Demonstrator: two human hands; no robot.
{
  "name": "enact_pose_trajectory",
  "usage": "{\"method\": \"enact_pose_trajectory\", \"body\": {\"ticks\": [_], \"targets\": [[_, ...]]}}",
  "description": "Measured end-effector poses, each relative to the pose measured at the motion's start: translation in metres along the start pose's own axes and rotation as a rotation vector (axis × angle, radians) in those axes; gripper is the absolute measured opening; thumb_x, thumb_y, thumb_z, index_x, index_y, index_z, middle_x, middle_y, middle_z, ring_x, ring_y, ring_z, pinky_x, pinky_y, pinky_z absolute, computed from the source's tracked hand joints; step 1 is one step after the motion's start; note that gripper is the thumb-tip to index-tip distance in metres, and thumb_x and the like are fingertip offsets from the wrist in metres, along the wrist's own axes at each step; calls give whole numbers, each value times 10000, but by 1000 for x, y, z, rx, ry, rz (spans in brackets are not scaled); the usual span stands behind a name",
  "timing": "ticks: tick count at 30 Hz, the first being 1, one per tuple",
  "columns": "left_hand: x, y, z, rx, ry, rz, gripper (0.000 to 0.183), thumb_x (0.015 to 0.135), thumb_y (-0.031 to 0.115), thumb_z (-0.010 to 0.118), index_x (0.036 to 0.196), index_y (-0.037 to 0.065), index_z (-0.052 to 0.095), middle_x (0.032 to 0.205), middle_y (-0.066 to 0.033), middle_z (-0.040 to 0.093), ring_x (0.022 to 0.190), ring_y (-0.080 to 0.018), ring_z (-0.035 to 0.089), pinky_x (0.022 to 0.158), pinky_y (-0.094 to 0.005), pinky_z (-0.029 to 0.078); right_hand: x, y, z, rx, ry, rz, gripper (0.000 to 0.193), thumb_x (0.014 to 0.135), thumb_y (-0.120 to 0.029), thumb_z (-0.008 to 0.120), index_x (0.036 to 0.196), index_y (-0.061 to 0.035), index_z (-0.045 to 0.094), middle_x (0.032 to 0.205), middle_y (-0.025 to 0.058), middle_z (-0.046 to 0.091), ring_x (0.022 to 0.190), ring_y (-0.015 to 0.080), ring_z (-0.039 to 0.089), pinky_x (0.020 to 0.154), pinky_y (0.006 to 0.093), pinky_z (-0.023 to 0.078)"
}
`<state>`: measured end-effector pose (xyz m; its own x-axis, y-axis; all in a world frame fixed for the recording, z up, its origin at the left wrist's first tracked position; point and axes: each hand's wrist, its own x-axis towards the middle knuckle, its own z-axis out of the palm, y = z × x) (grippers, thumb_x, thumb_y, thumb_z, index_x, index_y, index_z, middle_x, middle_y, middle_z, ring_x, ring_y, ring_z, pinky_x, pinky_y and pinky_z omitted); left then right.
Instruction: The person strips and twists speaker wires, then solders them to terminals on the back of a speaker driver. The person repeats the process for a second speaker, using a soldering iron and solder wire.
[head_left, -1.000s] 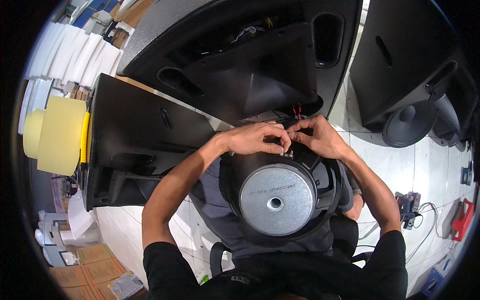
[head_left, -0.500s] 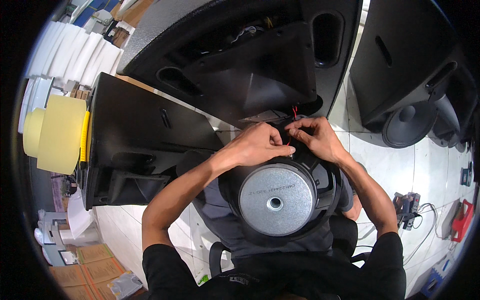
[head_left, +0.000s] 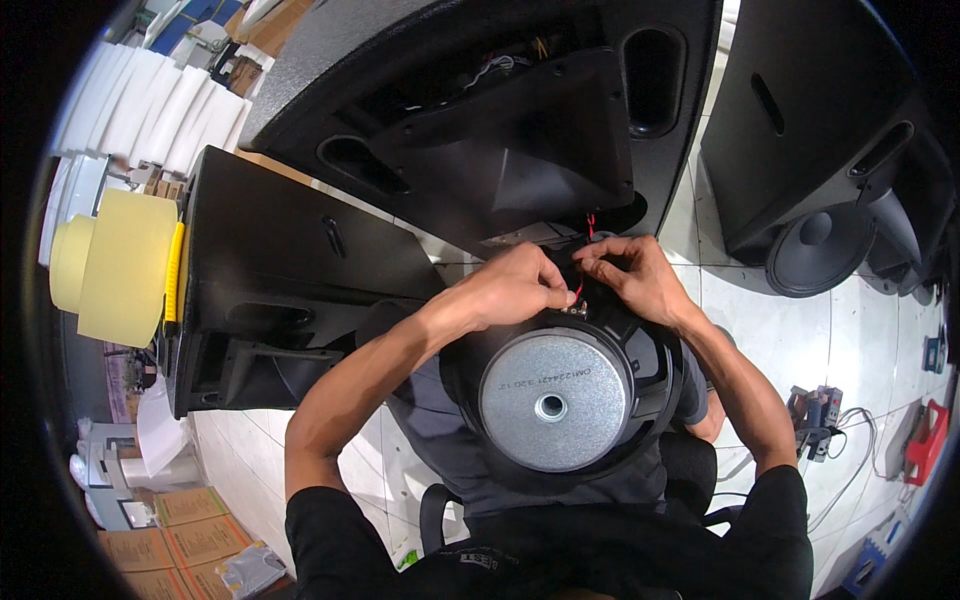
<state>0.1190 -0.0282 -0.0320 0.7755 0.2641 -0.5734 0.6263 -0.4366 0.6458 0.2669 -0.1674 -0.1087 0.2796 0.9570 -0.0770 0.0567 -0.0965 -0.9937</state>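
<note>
A loudspeaker driver (head_left: 520, 455) rests magnet-up across my lap, its round silver magnet (head_left: 590, 380) facing me. A small terminal (head_left: 575, 308) shows at the far side of its black frame. Just above that terminal, my left hand (head_left: 515, 287) pinches a thin red wire (head_left: 580, 290) between thumb and forefinger. Close beside it, my right hand (head_left: 645, 278) has thumb and fingertips pinched together on the same wire run, higher up. The wire comes out of the opening in the big black speaker cabinet (head_left: 672, 185) in front of me.
Black cabinets stand at the left (head_left: 290, 215) and right (head_left: 800, 110). Yellow tape rolls (head_left: 125, 270) and a yellow cutter (head_left: 174, 275) sit on the left one. Cartons (head_left: 190, 540) lie lower left. On the tiled floor at right are a power strip (head_left: 825, 420) with cables and a red tool (head_left: 925, 443).
My left thumb and fingertips have drawn back slightly to the left, uncovering more of the terminal and the red wire. My right hand has hardly moved.
</note>
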Motion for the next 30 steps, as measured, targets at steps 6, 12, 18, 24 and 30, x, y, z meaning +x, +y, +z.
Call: {"method": "enact_pose_trajectory", "body": {"ticks": [6,12,18,24,30], "targets": [[1,0,-1,-61,-5,-14,235,836,185,718,940,-22,756,833,-145,720,787,-166,634,751,-320,484,-1,-2,0,-21,2,5,214,918,-78,623,1080,36,704,986,141,708,922,173,657,853,308,514],[-2,1,-6,13,-32,2,265,853,208,701,959,-30,747,867,-141,726,819,-176,648,790,-320,489,-1,-4,0,-31,3,1,207,907,-66,621,1060,48,703,988,135,712,929,178,657,875,314,506],[-13,-1,-12,50,29,42,282,872,236,680,984,-16,743,886,-134,730,854,-178,661,801,-318,495,-1,-7,-4,-69,-6,-31,204,915,-72,614,1053,50,703,956,126,713,909,167,651,856,309,504],[-50,-36,-16,-29,394,142,241,930,180,630,1039,-17,715,960,-123,713,880,-158,652,819,-294,499,-30,-18,-27,-179,149,15,234,907,-114,636,1061,48,704,951,129,721,903,165,648,845,303,497],[-156,-90,8,-387,1219,133,206,922,165,672,1015,-15,711,860,-35,687,764,-93,595,726,-246,474,-92,3,-63,-308,415,108,269,924,-156,636,1105,31,700,971,69,702,812,107,577,761,241,460]]}}
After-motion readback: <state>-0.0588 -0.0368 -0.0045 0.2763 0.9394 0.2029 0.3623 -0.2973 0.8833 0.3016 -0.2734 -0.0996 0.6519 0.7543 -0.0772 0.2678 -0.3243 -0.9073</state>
